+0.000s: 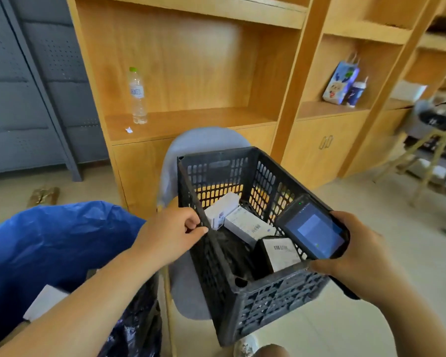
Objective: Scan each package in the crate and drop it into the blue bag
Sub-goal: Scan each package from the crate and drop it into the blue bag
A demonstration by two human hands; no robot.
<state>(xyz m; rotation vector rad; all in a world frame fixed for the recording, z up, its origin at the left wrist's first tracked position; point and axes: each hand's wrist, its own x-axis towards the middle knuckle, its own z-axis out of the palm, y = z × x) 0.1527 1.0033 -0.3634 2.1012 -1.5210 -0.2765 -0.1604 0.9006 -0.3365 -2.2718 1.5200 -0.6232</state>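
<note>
Packages [243, 224] in crate [268, 302], just beside left fingers [192, 225] curled over its rim; right fingers [340, 216] clasped round scanner [314, 229].

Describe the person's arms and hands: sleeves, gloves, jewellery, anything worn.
The left hand and the right hand are ungloved. Both arms are bare as far back as the picture shows, with no sleeve or cuff in view. No watch, bracelet or ring shows on either wrist or on the visible fingers, and there are no straps, cables or markings.
</note>
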